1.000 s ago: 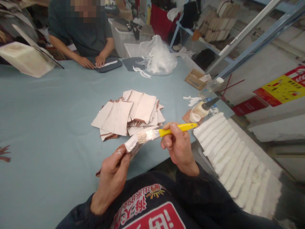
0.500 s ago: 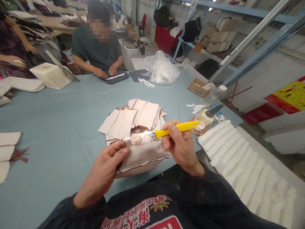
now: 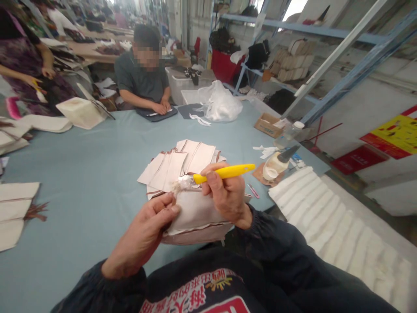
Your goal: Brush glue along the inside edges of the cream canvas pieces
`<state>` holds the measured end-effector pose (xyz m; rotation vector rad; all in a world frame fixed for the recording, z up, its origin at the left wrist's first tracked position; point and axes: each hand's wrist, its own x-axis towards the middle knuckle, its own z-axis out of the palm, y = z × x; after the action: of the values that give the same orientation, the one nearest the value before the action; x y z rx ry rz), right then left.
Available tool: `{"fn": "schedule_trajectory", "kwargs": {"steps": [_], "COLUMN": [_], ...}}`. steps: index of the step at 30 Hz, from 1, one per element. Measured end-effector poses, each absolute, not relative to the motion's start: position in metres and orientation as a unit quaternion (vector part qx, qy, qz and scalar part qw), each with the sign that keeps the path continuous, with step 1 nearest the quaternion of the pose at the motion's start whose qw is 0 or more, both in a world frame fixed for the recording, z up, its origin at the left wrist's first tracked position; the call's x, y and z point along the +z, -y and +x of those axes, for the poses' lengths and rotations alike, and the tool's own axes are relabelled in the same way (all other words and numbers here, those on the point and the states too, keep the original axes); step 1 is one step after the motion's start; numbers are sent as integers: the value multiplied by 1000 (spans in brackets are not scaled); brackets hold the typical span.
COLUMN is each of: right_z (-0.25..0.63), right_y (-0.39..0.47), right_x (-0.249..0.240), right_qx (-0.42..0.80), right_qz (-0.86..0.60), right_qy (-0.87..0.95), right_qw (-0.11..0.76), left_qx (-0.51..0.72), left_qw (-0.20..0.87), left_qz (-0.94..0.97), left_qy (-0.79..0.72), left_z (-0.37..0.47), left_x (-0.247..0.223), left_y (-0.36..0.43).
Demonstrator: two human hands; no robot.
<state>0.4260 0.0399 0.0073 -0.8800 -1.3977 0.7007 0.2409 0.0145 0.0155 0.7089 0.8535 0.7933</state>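
My right hand (image 3: 224, 191) is closed around a brush (image 3: 224, 173) with a yellow handle and pale, whitish bristles. Its bristles touch the upper left edge of a pale fabric piece (image 3: 195, 211) with brown edging. At that same corner my left hand (image 3: 153, 226) pinches the piece between thumb and fingers. Just behind it, a stack of pale pieces with brown edges (image 3: 169, 167) lies fanned out on the table. The lower edge of the held piece hangs near the table's front edge, over further layers.
To the right stand a glue bottle with a dark nozzle (image 3: 275, 167) and a small cardboard box (image 3: 269, 125). White padded strips (image 3: 312, 217) lie at the right edge. A co-worker (image 3: 146, 78) sits across the blue-green table (image 3: 91, 174), near a plastic bag (image 3: 221, 104).
My right hand has moved left with the brush, whose bristles are now at the corner beside my left fingers. My left hand has barely shifted. The view has tilted slightly upward.
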Motion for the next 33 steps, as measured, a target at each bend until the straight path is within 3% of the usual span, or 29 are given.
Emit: {"fn": "schedule_trajectory", "kwargs": {"steps": [6,12,19,26,33], "right_z": [440,441,458,463,477], "right_y": [-39,-21,-28,-26,-42], "right_x": [21,18,12,3,1], "right_qx": [363,394,348,364,385], "right_qz": [-387,-375,-355,-297,-311], "right_qy": [461,553,549,638,543], "right_qw": [712,631,672,610,678], "left_qx": [377,375,407,384,401], "left_qw": [769,762,738,735,714], "left_qz": [315,323,305,312,308], "left_qy": [-409,-418,-443,-464,-483], "left_z": [241,252,267,282,295], "left_x": [19,26,23,21,20], "left_y": [-4,2,5,9,9]}}
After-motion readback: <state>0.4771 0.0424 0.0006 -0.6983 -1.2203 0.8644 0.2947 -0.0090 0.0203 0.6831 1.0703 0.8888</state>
